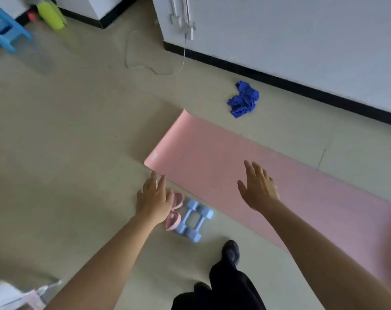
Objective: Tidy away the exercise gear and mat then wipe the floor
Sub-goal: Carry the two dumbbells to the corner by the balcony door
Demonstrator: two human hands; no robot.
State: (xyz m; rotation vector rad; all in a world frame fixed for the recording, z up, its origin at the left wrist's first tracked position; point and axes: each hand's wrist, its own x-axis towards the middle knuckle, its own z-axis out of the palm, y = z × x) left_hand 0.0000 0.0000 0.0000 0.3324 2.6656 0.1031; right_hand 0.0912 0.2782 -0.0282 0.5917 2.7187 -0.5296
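- Both bare forearms stretch forward, palms down.
- The left hand has straight fingers, fairly close together and holding nothing. It is over the pink band, just beside two blue dumbbells.
- The right hand is empty, fingers spread, over the pink mat, which lies unrolled on the floor.
- A crumpled blue cloth lies beyond the mat, near the wall.

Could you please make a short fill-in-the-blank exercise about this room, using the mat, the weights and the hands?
The unrolled mat is ____ in colour. Next to the mat lie ____ light blue dumbbells. The crumpled cloth near the wall is dark ____. The left hand and the right hand are both ____, holding nothing.
Missing words: pink, two, blue, open.
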